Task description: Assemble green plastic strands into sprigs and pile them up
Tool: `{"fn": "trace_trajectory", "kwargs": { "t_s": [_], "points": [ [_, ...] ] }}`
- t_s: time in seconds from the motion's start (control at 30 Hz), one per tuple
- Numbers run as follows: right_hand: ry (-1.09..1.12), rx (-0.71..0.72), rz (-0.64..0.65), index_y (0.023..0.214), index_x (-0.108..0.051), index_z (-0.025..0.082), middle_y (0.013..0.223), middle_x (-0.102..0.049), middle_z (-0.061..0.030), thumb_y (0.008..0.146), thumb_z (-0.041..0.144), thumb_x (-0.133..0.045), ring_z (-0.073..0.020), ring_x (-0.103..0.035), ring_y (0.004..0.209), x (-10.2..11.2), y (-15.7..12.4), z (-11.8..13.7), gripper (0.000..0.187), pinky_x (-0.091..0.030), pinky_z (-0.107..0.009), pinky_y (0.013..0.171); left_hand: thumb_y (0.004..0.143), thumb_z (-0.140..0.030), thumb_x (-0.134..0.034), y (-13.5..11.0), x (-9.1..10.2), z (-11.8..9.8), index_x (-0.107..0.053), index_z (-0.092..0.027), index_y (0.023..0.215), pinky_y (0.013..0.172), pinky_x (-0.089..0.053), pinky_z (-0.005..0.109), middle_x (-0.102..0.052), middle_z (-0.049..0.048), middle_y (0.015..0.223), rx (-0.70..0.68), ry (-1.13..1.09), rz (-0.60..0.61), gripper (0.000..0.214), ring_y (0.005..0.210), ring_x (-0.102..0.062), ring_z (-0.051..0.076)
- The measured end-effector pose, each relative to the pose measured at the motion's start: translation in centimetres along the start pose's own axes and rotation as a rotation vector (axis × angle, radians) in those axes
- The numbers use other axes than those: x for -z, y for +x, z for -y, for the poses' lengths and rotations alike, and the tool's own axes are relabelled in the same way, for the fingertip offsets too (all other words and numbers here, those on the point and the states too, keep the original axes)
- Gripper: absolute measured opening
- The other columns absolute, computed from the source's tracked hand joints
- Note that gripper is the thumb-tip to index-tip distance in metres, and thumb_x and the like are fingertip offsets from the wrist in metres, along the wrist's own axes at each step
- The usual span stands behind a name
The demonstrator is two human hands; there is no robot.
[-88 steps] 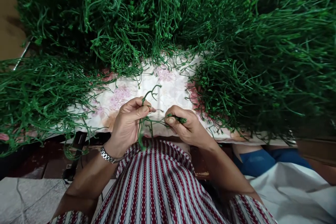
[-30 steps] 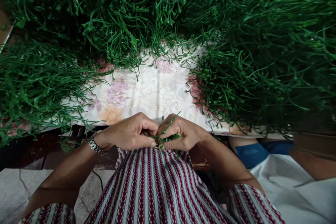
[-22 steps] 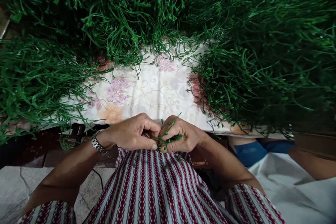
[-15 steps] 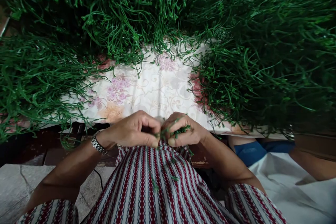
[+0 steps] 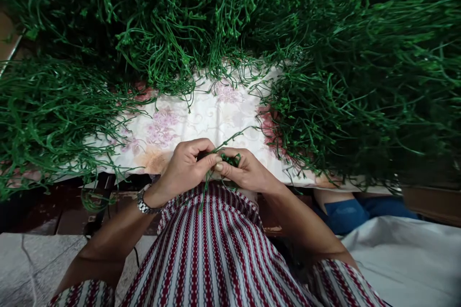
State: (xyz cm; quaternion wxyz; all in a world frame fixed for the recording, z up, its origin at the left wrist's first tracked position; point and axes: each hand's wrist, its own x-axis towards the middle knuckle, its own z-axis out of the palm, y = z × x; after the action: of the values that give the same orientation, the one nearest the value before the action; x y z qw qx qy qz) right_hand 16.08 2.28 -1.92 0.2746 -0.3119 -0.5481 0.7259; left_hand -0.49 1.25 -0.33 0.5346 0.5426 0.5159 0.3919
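Note:
My left hand (image 5: 183, 168), with a metal watch on its wrist, and my right hand (image 5: 245, 172) meet at the near edge of a floral cloth (image 5: 216, 120). Both pinch one thin green plastic sprig (image 5: 225, 156). One stem of the sprig curves up to the right above my fingers, and another hangs down over my striped red and white garment (image 5: 216, 254). The fingers of both hands are closed on it.
Big heaps of green plastic stems (image 5: 360, 86) ring the floral cloth on the left, far side and right. A white sheet (image 5: 403, 264) and a blue item (image 5: 345, 216) lie at lower right. Stone floor (image 5: 29, 264) shows at lower left.
My hands have risen from my lap toward the cloth edge, still joined on the sprig. A long stem now sticks up to the right; earlier the hands were farther apart.

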Motion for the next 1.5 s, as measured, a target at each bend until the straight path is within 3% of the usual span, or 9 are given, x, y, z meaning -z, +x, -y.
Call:
{"fn": "trace_trajectory", "kwargs": {
  "t_s": [0.2,0.37,0.43,0.57,0.73,0.8,0.97,1.2,1.5],
  "points": [
    [-0.118,0.171,0.022,0.064,-0.050,0.012,0.057,-0.045,0.0029,0.082,0.040,-0.057,-0.0058,-0.039,0.052,0.4,0.2,0.0,0.034,-0.032,-0.019,0.049,0.060,-0.029,-0.074,-0.2,-1.2,0.0,-0.056,-0.015,0.060,0.042,-0.032,0.019,-0.048,-0.0033,0.053,0.292,-0.702,0.069,0.023,0.043,-0.040,0.006],
    [0.011,0.412,0.208,0.068,-0.053,0.014,0.060,-0.050,0.0012,0.084,0.035,-0.056,-0.0073,-0.046,0.054,-0.2,0.2,-0.2,0.027,-0.038,-0.020,0.053,0.065,-0.029,-0.072,0.1,-1.0,-0.6,-0.049,-0.016,0.057,0.037,-0.027,0.018,-0.038,-0.0068,0.047,0.173,-0.894,-0.056,0.027,0.036,-0.033,0.003],
    [-0.030,0.477,0.182,0.071,-0.054,0.015,0.063,-0.051,0.0005,0.086,0.030,-0.054,-0.0078,-0.048,0.056,-0.2,0.1,0.1,0.021,-0.039,-0.021,0.055,0.067,-0.029,-0.071,0.3,-0.7,-0.9,-0.048,-0.016,0.058,0.038,-0.028,0.019,-0.038,-0.0071,0.047,0.110,-0.848,-0.093,0.027,0.035,-0.034,0.004],
    [-0.286,0.533,-0.193,0.076,-0.053,0.016,0.069,-0.050,-0.0011,0.088,0.027,-0.050,-0.0106,-0.049,0.064,1.4,0.2,1.3,0.017,-0.040,-0.024,0.061,0.067,-0.028,-0.071,0.5,-0.5,-0.9,-0.055,-0.015,0.062,0.042,-0.032,0.019,-0.049,-0.0031,0.051,0.118,-0.605,-0.094,0.021,0.043,-0.044,0.007],
    [-0.631,0.501,-0.330,0.071,-0.050,0.016,0.103,-0.054,-0.0106,0.088,0.025,-0.049,-0.0210,-0.050,0.106,3.0,0.0,2.7,0.019,-0.038,-0.036,0.089,0.065,-0.027,-0.073,0.9,-0.7,0.2,-0.056,-0.013,0.059,0.048,-0.033,0.017,-0.050,-0.0027,0.054,0.078,-0.490,-0.177,0.023,0.050,-0.043,0.006],
    [-0.650,0.459,-0.315,0.072,-0.050,0.016,0.106,-0.056,-0.0103,0.089,0.025,-0.047,-0.0199,-0.052,0.105,2.7,-0.1,2.8,0.020,-0.039,-0.034,0.088,0.068,-0.028,-0.071,1.1,-0.8,0.6,-0.055,-0.014,0.059,0.046,-0.030,0.017,-0.049,-0.0032,0.053,0.072,-0.440,-0.175,0.023,0.049,-0.041,0.005],
    [-0.648,0.264,-0.268,0.085,-0.054,0.016,0.066,-0.054,0.0007,0.091,0.030,-0.043,-0.0089,-0.048,0.057,1.1,0.2,1.9,0.019,-0.039,-0.021,0.057,0.072,-0.025,-0.067,1.6,-1.5,1.3,-0.054,-0.015,0.060,0.048,-0.030,0.018,-0.047,-0.0046,0.054,-0.021,-0.297,-0.263,0.020,0.049,-0.039,0.005],
    [-0.717,0.309,-0.339,0.107,-0.054,0.016,0.092,-0.062,-0.0047,0.084,0.029,-0.055,-0.0127,-0.057,0.080,-0.5,0.9,0.8,0.026,-0.043,-0.023,0.071,0.074,-0.026,-0.064,1.9,-2.2,1.3,-0.054,-0.015,0.063,0.049,-0.033,0.018,-0.047,-0.0051,0.053,-0.081,-0.224,-0.417,0.018,0.051,-0.041,0.007],
    [-0.802,0.225,-0.215,0.071,-0.051,0.015,0.066,-0.051,0.0006,0.082,0.017,-0.048,-0.0090,-0.045,0.061,0.1,0.7,1.1,0.012,-0.035,-0.021,0.060,0.078,-0.031,-0.061,1.7,-2.2,1.6,-0.053,-0.017,0.067,0.044,-0.027,0.019,-0.039,-0.0067,0.052,-0.106,-0.146,-0.358,0.019,0.045,-0.033,0.005]
  ]
}}
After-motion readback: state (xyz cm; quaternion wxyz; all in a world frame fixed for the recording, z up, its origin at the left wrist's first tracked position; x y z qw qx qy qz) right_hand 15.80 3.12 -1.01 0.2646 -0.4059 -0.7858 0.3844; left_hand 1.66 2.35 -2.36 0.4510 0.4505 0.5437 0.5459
